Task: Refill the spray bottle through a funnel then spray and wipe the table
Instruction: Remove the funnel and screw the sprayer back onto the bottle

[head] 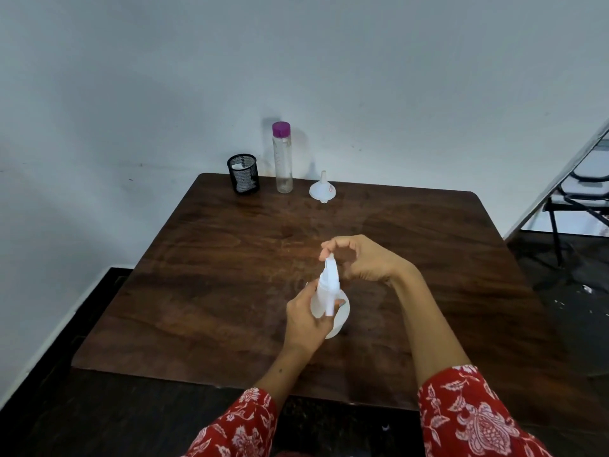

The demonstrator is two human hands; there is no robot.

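Mid-table, near the front edge, the spray bottle point(329, 301) stands roughly upright with its long axis vertical, left hand point(304, 319) wrapped round the body, right hand point(357, 257) directly above pinching the spray head point(329, 270), while the funnel point(322, 190) lies well apart at the far edge.

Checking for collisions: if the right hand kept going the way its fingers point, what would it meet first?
The right hand points leftward; its fingertips already pinch the spray bottle nozzle, so the nozzle comes first.
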